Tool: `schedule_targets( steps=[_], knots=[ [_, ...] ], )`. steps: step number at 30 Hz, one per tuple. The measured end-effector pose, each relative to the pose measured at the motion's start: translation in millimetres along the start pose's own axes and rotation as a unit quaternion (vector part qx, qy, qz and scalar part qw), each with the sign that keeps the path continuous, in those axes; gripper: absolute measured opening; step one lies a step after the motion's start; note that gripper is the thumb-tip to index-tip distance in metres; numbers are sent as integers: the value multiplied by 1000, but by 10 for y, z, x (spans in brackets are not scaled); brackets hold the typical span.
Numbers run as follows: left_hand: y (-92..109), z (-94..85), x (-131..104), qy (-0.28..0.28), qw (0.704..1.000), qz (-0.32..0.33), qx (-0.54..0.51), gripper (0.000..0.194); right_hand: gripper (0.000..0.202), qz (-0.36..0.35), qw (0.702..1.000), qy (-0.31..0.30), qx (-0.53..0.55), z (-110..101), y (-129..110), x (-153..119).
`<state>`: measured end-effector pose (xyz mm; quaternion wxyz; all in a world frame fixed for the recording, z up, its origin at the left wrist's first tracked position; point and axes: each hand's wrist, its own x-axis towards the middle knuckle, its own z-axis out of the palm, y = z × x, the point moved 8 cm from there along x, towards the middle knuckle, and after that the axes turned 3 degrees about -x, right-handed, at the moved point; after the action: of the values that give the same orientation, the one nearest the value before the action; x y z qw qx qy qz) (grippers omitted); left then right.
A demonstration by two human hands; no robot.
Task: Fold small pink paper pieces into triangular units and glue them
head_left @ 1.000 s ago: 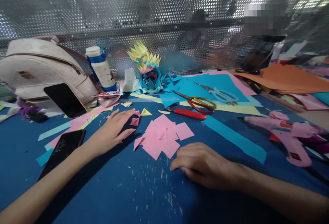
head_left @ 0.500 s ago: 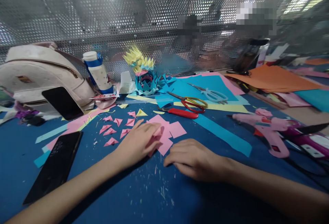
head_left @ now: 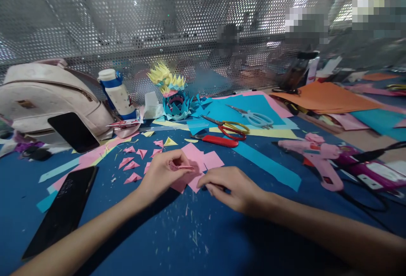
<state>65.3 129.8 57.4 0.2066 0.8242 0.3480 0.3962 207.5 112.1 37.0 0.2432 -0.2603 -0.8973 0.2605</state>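
Observation:
My left hand (head_left: 163, 171) is closed in a pinch on a folded pink paper piece (head_left: 182, 167), held just above the table. Beneath and behind it lie loose pink paper squares (head_left: 214, 160), overlapping one another. My right hand (head_left: 233, 186) is curled, its fingertips at the near corner of these squares; whether anything is between them is hidden. Several small folded pink paper triangles (head_left: 131, 165) are spread to the left of my left hand, with one folded yellow triangle (head_left: 170, 141) behind it.
Behind the squares lie a red-handled cutter (head_left: 219, 141), red-and-yellow scissors (head_left: 230, 129) and light-blue scissors (head_left: 253, 118). A pink glue gun (head_left: 317, 153) with its cord is at right. Two phones (head_left: 61, 212), a bottle (head_left: 116, 92) and a backpack (head_left: 47, 94) stand left. A folded-paper model (head_left: 176, 102) is at back.
My left hand has lifted slightly and turned, now pinching a folded pink piece in plainer view. My right hand has shifted a little left, toward the squares. The view has moved slightly.

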Motion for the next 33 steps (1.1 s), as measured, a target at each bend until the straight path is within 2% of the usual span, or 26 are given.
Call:
schedule_targets(
  steps=[2, 4, 7, 9, 14, 18, 23, 33],
  knots=[
    [155, -53, -26, 27, 999, 35, -3, 27, 22, 73, 996, 22, 55, -30, 118, 7],
    [325, -65, -76, 43, 996, 84, 1, 28, 22, 113, 985, 21, 131, -8, 172, 12],
    [518, -53, -180, 73, 987, 141, 19, 25, 24, 93, 972, 2, 218, 47, 106, 28],
    [582, -40, -234, 90, 984, 152, 26, 27, 22, 79, 969, -8, 234, 79, 57, 23],
    [615, 24, -242, 63, 989, 133, 26, 39, 15, 83, 971, -11, 225, 107, 29, -1],
    [583, 32, -242, 52, 987, 144, 43, 32, 18, 94, 969, -3, 227, 77, 52, 9],
    [542, -2, -309, 60, 976, 193, 75, 21, 16, 109, 968, -1, 226, 45, 62, 15],
    [508, 25, -313, 15, 981, 178, 76, 24, 11, 129, 966, 5, 226, 26, 109, 29]
  ],
)
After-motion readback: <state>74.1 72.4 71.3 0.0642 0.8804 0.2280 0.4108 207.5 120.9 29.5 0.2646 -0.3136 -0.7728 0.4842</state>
